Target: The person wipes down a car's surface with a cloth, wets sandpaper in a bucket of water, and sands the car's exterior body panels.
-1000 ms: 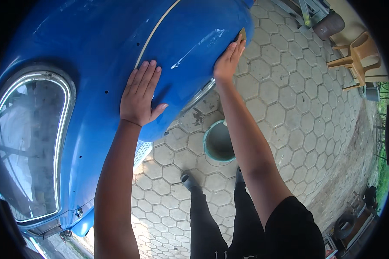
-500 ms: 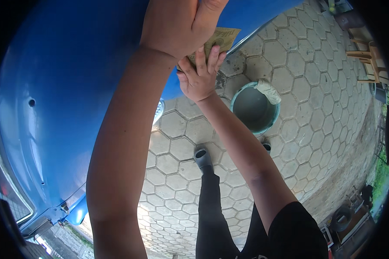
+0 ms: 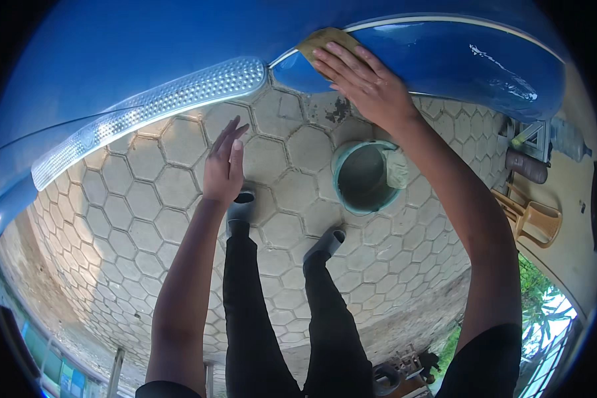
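Observation:
My right hand (image 3: 365, 83) lies flat over a tan-brown sheet of sandpaper (image 3: 322, 43), fingers stretched along it. It presses the sheet against the rounded blue fender (image 3: 444, 56), close to the pale trim strip (image 3: 404, 20) along the fender's upper edge. My left hand (image 3: 224, 169) hangs in the air below the studded silver step plate (image 3: 179, 93), holding nothing. Its fingers are extended and point up toward the blue vehicle body (image 3: 146, 40). A wet, shiny streak shows on the fender's right part.
A teal bucket (image 3: 341, 189) of murky water stands on the hexagonal paving (image 3: 285, 159) near my feet, a pale cloth (image 3: 396, 169) over its rim. To the right are a tan plastic chair (image 3: 540, 222) and a clear water jug (image 3: 570, 139).
My view has swung rightward along the vehicle, bringing the step plate and fender into sight. My left hand has come down off the blue panel; my right hand keeps the sandpaper, now on the fender.

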